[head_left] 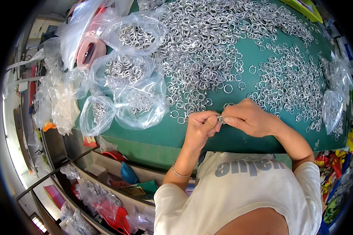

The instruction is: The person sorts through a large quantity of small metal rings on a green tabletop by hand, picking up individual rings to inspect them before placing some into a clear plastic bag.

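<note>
My left hand and my right hand meet above the near edge of the green table. Between their pinched fingertips is a small silver ring, held by both hands at once. Fingers cover part of it, so its full shape is hidden. Just beyond my hands spreads a big heap of silver rings. A second, looser spread of silver rings lies to the right, past my right hand. A few single rings sit between the two.
Open clear plastic bags of rings stand along the table's left side. A roll of pinkish tape lies behind them. Another clear bag is at the right edge. A yellow-green tray sits at the far right. Open drawers hold bags at lower left.
</note>
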Demonstrator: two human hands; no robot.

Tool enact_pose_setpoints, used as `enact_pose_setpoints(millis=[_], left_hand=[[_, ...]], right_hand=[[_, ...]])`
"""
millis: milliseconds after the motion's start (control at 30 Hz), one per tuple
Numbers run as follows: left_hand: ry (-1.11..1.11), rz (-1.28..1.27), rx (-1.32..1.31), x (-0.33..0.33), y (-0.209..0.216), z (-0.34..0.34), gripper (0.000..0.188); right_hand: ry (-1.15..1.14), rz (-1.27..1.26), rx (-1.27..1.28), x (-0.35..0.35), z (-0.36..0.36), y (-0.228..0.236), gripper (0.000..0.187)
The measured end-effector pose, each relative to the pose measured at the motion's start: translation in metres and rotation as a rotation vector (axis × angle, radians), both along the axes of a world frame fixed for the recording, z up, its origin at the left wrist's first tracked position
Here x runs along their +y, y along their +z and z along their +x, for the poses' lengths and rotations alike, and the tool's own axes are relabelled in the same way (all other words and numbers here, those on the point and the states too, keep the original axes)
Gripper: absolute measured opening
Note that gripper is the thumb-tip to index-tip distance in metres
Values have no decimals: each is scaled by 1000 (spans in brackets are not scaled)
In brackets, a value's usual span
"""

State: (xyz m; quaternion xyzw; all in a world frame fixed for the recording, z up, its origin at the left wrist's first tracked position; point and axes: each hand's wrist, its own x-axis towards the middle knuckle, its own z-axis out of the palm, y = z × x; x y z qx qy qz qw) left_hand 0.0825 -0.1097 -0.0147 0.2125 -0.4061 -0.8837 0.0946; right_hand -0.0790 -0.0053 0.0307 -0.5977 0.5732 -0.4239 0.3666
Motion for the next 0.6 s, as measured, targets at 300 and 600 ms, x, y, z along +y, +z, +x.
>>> enact_pose_setpoints(millis=[300,600], left_hand=[[-62,279,-109,-4,-16,-5,24],[105,21,-116,-18,5,6,33]], right_hand=[[96,-43,90,1,7,28,14],[-315,387,565,1,-34,-16,18]])
